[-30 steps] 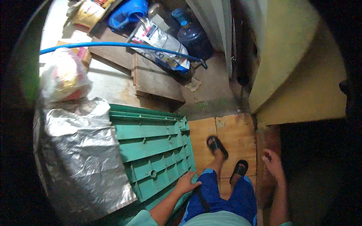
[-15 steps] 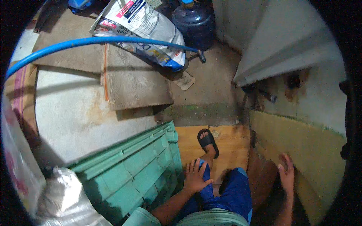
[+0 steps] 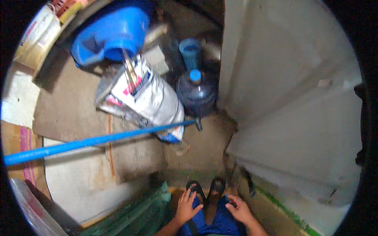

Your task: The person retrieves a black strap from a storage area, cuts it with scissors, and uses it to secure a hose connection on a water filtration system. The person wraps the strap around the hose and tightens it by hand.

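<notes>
My left hand (image 3: pixel 188 205) lies on my left knee, in blue shorts (image 3: pixel 210 226), with its fingers spread and nothing in it. On the other side my right hand (image 3: pixel 239 209) is at my right knee, loosely open, its fingers partly curled and apart, with nothing visible in it. Both feet, in black slide sandals (image 3: pixel 217 185), stand side by side just beyond my hands. Left of my left hand is a green ribbed plastic panel (image 3: pixel 134 212), blurred.
A blue pipe (image 3: pixel 98 139) crosses from the left to a dark fitting. Beyond it are a white printed sack (image 3: pixel 151 92), a water jug (image 3: pixel 197 94) with a blue cap, and a large blue container (image 3: pixel 118 31). A grey sheet wall (image 3: pixel 283 98) rises on the right.
The view has shifted forward and up, bringing in the blue container. My right hand has come from out at the side to my right knee. Both feet now show together.
</notes>
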`<state>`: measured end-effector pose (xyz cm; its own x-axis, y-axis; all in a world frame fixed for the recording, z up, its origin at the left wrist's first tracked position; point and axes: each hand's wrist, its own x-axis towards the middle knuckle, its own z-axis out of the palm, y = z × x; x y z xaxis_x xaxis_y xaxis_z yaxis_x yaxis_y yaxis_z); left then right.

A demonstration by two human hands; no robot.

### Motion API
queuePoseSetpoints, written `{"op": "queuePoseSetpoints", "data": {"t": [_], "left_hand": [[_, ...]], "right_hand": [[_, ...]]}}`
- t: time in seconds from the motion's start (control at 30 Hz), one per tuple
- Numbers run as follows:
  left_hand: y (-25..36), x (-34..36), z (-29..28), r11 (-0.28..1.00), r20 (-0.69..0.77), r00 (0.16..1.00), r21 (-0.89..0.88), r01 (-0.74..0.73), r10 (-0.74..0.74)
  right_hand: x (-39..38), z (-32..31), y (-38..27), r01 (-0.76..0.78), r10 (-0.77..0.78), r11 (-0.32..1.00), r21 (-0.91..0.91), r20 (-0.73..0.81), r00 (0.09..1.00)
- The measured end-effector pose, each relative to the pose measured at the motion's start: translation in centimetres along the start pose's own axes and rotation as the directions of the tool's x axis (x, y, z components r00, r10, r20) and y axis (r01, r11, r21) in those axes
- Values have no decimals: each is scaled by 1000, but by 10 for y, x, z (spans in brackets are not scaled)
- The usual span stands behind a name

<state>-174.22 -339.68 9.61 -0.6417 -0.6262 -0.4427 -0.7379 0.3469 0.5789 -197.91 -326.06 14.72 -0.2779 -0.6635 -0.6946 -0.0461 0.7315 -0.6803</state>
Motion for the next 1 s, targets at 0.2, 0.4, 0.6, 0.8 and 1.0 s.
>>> {"op": "queuePoseSetpoints", "data": {"t": [0.2,0.4,0.6,0.8,1.0], "left_hand": [[63,97,-114,929,-347,882,-72,-363,318],[154,209,-369,726,-732,312,347,-594,605],[239,258,-603,621,-718,-252,690,-371,648],[260,313,-693,648,-753,-162,639,-414,638],[259,340,-690,602,-788,-240,595,-533,566]], "right_hand": [[40,-29,-75,248,-245,969,10,193,950],[56,-51,-219,225,-247,969,106,297,922],[81,-59,-303,296,-329,942,161,247,911],[93,-77,-389,357,-386,919,168,196,902],[110,-107,-475,422,-449,891,166,201,870]]}}
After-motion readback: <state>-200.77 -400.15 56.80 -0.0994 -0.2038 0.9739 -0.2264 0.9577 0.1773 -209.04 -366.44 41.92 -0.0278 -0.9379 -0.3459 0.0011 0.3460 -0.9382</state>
